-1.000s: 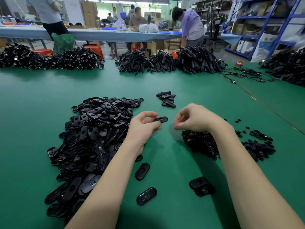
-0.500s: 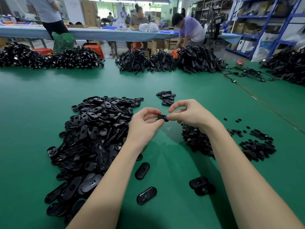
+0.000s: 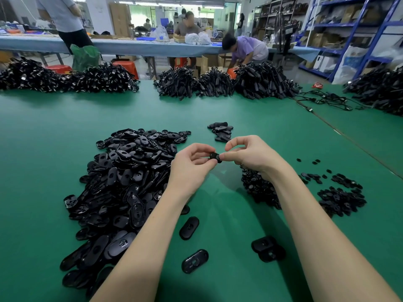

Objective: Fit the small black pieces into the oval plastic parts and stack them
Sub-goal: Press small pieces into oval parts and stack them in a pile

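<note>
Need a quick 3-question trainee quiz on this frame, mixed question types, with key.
1. True or false: both hands are on the same oval part.
2. Where is the big heap of oval parts? A) under the left forearm side B) at the far table edge C) right of the right hand
3. Fill in: the small stack of oval parts lies just ____ the hands, farther from the camera.

Key
1. True: left hand and right hand both pinch it above the green table.
2. A
3. beyond
</note>
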{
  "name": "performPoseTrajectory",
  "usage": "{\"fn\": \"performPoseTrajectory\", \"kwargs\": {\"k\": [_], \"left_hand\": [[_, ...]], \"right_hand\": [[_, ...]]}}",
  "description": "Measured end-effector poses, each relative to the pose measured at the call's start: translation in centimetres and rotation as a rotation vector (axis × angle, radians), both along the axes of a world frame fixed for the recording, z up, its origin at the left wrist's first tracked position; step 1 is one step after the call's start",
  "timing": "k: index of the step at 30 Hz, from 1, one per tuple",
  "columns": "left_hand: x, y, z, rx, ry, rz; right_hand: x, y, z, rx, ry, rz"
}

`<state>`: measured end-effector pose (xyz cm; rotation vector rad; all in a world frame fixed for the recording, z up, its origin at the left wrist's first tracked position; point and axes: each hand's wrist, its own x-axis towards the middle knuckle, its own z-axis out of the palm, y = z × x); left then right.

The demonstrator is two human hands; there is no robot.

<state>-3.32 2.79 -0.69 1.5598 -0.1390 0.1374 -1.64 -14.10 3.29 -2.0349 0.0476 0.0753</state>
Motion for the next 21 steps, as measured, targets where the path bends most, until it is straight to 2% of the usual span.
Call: {"fn": "performPoseTrajectory", "kwargs": {"k": [6, 14, 21], "left_hand": [[0.3, 0.1, -0.1, 0.064, -0.05, 0.049], [0.2, 0.0, -0.2, 0.133, -0.087, 0.108], [0.4, 0.1, -0.3, 0.06, -0.053, 0.096]], "right_hand": [[0.1, 0.7, -0.4, 0.03, -0.005, -0.068], [0.2, 1.7, -0.5, -0.111, -0.105, -0.155], [0.1, 1.3, -0.8, 0.036, -0.063, -0.12]]}}
